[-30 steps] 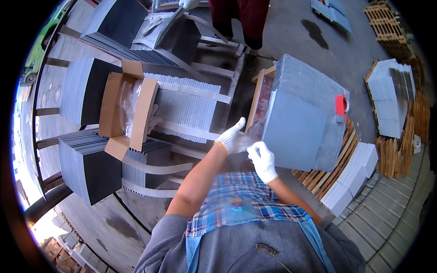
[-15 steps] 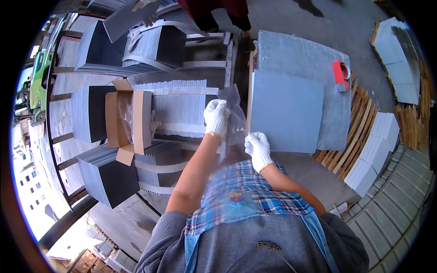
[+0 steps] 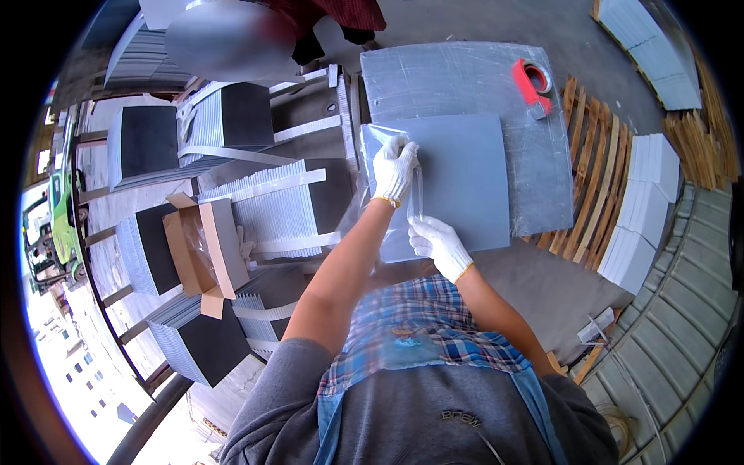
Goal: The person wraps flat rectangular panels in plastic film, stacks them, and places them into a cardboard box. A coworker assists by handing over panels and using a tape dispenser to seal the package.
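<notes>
My left hand (image 3: 395, 169), in a white knitted glove, is closed on a clear plastic bag (image 3: 394, 242), over the left part of a flat grey panel (image 3: 469, 174). My right hand (image 3: 440, 246), gloved alike, pinches the bag's edge lower down, by the panel's near side. Filmy plastic hangs between both hands and past the panel's left edge. How far the panel lies inside the plastic, I cannot tell. Under the panel is a larger scuffed grey board (image 3: 442, 74), with a red tape dispenser (image 3: 532, 87) at its far right.
To the left, stacks of grey panels (image 3: 267, 205) and an open cardboard box (image 3: 223, 236) with clear plastic inside stand on a slatted rack. A person in dark red (image 3: 353, 14) stands beyond. Wooden slats (image 3: 601, 178) and white stacked blocks (image 3: 647, 186) lie to the right.
The bag and both hands have come over the grey panel's left part; before, they were beside its left edge. My view has shifted. The other person's panel has swung and blurred.
</notes>
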Motion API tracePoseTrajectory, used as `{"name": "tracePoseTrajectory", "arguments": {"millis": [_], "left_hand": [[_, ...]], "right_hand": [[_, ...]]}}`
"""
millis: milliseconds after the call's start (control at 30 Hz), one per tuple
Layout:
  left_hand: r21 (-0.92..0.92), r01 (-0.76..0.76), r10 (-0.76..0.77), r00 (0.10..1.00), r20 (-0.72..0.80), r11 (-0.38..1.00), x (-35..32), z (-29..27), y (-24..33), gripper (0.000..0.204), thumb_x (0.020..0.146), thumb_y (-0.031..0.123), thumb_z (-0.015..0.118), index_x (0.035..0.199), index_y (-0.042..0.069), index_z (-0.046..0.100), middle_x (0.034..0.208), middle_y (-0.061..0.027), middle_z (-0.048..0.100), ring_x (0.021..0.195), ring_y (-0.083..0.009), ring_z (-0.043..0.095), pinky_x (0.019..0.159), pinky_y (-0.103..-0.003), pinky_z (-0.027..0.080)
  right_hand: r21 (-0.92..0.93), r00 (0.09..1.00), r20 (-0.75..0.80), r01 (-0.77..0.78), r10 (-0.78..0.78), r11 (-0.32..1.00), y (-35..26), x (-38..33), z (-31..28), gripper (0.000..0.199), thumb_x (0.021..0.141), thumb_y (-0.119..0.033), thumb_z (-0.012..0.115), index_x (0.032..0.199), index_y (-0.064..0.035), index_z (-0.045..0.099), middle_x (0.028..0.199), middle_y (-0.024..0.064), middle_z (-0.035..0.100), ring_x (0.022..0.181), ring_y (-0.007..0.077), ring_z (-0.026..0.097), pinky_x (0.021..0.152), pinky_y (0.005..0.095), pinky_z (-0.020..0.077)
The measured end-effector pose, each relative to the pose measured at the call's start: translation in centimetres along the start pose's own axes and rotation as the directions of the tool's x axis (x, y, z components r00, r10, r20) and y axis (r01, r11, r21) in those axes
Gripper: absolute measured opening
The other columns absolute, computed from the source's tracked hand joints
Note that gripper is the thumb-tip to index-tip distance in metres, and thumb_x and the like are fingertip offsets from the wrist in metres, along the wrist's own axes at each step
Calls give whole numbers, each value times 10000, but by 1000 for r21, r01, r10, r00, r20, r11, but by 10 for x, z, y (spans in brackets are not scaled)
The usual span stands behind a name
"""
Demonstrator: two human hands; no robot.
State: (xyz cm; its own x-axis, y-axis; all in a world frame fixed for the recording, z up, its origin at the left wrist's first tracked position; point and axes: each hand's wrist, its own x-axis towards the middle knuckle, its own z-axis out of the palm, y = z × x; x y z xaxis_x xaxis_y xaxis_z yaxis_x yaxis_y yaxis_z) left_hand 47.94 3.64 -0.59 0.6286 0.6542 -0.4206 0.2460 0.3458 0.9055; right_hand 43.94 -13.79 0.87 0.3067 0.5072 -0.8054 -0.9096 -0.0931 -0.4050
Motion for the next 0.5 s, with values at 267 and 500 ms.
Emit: {"name": "tracePoseTrajectory", "arguments": {"millis": [267, 500], "left_hand": [[426, -140, 180, 982, -54, 894, 0, 47, -18, 183, 896, 210, 655, 925, 29, 670, 754, -139, 687, 673, -271, 664, 682, -362, 516], [662, -378, 424, 900, 99, 647, -3, 89, -20, 151, 892, 203, 660, 924, 61, 697, 766, -144, 693, 734, -325, 677, 704, -407, 521]], "right_hand": [[-530, 946, -200, 114, -254, 840, -5, -3, -43, 288, 898, -309, 713, 980, -33, 724, 767, 39, 639, 669, 149, 600, 635, 329, 476], [-547, 865, -186, 303, -466, 780, -17, -8, -83, 292, 907, -299, 699, 961, -14, 721, 748, 51, 646, 633, 119, 560, 605, 296, 457]]}}
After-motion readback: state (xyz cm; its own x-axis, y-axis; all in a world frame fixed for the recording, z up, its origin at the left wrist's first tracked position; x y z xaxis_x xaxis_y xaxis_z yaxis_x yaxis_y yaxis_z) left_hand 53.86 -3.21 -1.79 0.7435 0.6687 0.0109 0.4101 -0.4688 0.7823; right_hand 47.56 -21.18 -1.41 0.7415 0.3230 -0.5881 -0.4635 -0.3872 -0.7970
